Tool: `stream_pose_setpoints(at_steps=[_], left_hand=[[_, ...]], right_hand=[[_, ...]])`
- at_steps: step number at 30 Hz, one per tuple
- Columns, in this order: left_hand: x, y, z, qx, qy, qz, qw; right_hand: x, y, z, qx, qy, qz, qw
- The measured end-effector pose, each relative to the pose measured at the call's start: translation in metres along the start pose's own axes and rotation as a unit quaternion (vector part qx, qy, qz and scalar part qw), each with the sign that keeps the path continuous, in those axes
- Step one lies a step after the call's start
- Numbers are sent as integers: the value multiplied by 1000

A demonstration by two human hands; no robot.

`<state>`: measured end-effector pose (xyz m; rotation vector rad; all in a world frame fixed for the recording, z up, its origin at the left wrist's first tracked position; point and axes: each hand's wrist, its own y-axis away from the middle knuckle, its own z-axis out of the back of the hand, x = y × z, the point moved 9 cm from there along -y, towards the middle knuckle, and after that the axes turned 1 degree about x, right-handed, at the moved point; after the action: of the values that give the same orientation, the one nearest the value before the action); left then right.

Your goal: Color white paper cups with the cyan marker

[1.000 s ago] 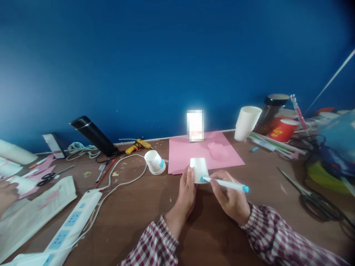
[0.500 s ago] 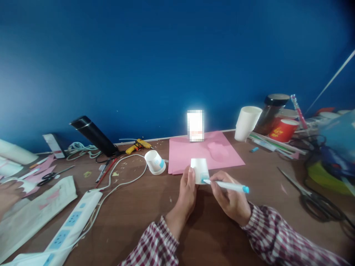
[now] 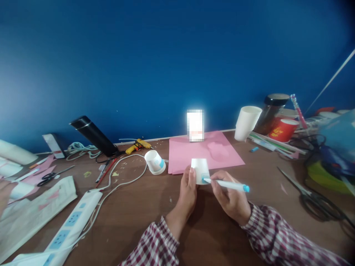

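My left hand [image 3: 189, 190] is closed around the left side of a small white paper cup [image 3: 198, 168] at the middle of the table. A light blue patch shows low on the cup's right side. My right hand [image 3: 230, 197] grips a white marker with a blue end [image 3: 231, 186], its tip touching that patch. Left of my hands, another white cup [image 3: 153, 162] with a blue patch rests upside down. Pink paper sheets [image 3: 188, 155] lie just behind the held cup, with a bright, pixelated upright object [image 3: 195, 125] at their back edge.
At the left are a power strip [image 3: 65, 231], cables, a black flask [image 3: 94, 136], a yellow glue gun [image 3: 138, 145] and another person's hand [image 3: 3, 195]. On the right stand white cups [image 3: 247, 123], a red cup [image 3: 284, 130] and a jar; large scissors [image 3: 310, 195] lie nearer.
The marker and my right hand have shifted very slightly. At the far left, the other person's hand has moved, and a white rolled piece now shows beside it.
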<state>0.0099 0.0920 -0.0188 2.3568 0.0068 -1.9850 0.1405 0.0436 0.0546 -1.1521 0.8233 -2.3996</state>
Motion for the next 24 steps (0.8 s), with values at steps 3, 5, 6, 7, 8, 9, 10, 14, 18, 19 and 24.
stream_pose_setpoints(at_steps=[3, 5, 6, 7, 8, 9, 10, 14, 18, 19, 24], left_hand=[[3, 0, -3, 17, 21, 16, 1000], [2, 1, -3, 15, 19, 15, 1000], [1, 1, -3, 12, 15, 13, 1000], [0, 1, -2, 9, 11, 11, 1000], [0, 1, -2, 8, 9, 9, 1000], [0, 1, -2, 6, 8, 8, 1000], [1, 1, -1, 6, 9, 8, 1000], [5, 0, -2, 16, 15, 11, 1000], [6, 0, -5, 34, 16, 11, 999], [5, 0, -5, 34, 11, 12, 999], [4, 0, -4, 29, -1, 13, 999]], right_hand=[[-2, 1, 0, -7, 0, -2, 1000], [-2, 1, 0, -8, 0, 0, 1000], [-2, 1, 1, -7, 1, 1, 1000], [-1, 0, 1, -5, 1, 2, 1000], [0, 0, 1, -3, 2, 3, 1000], [0, 0, 1, -1, 2, 4, 1000], [1, 0, 1, 1, 2, 6, 1000], [-1, 1, 0, -4, -1, 4, 1000], [-7, 3, 0, -9, -2, -11, 1000], [-8, 3, -1, -9, -3, -14, 1000], [-7, 3, 0, -8, -3, -12, 1000]])
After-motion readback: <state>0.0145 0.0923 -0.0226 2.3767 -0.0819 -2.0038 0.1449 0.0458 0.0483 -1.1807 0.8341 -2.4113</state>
